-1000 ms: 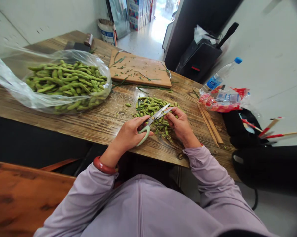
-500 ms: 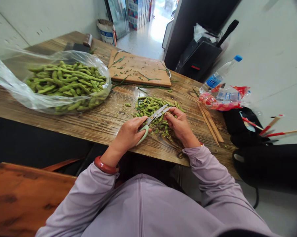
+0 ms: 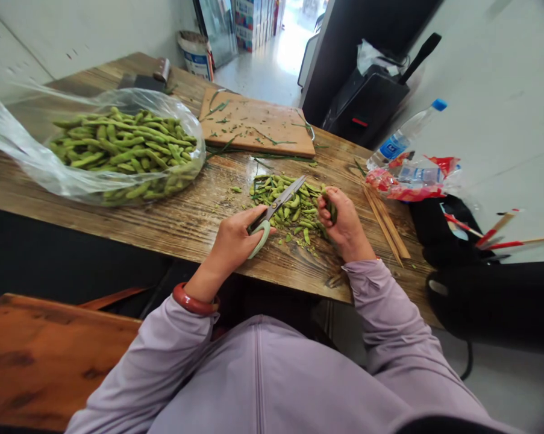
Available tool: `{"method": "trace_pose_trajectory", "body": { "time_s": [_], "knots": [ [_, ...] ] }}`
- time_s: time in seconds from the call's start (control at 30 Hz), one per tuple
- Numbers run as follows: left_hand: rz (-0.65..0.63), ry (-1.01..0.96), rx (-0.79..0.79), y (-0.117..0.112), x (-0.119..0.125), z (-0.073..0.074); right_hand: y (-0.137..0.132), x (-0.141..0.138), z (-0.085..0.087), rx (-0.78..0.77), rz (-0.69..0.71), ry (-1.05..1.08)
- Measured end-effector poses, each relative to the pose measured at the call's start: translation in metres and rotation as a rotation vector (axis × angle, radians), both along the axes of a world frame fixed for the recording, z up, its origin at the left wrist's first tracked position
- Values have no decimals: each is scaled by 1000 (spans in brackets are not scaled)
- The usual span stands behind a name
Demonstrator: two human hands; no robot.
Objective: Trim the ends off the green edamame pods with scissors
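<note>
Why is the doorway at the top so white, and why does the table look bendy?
Head view: daylight blows out the doorway floor to white; the wide lens bows the table edge; the bag shows glare; the scissors in the left hand and the pod in the right hand look sharp; the corners blur and darken.

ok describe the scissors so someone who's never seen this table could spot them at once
On the wooden table, find the loose heap of green pods near the front edge, right of the clear plastic bag of pods. The scissors slant across its left side, held in the left hand. Unlike the pods, they have silver blades and a pale green handle.
</note>
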State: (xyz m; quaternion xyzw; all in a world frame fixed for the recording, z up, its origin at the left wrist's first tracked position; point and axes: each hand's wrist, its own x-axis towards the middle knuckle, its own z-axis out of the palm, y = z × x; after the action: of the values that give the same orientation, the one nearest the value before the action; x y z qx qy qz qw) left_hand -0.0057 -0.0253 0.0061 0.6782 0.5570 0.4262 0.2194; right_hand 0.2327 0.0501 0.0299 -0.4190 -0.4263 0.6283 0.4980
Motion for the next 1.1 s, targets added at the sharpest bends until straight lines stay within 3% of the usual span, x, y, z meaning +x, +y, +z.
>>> {"method": "trace_pose_trajectory", "body": {
  "time_s": [0.23,0.47,0.53,0.73,0.9,1.0,1.1],
  "knots": [
    [4,-13,-10,0,1,1,4,6,3,-53,67,58],
    [12,-2,-23,-1,1,1,3,5,-4,-5,94,-68],
    [14,1,-23,-1,1,1,3,2,-8,79,53,-216],
    [4,10,-26,0,1,3,5,-7,-23,635,2,-765],
    [7,0,-23,-1,1,4,6,-14,-27,743,59,-1127],
    [11,9,-18,-1,0,3,8,-14,-25,782,3,-1079],
    [5,10,-12,-1,0,2,10,-10,-21,781,-131,-822]
  ]
}}
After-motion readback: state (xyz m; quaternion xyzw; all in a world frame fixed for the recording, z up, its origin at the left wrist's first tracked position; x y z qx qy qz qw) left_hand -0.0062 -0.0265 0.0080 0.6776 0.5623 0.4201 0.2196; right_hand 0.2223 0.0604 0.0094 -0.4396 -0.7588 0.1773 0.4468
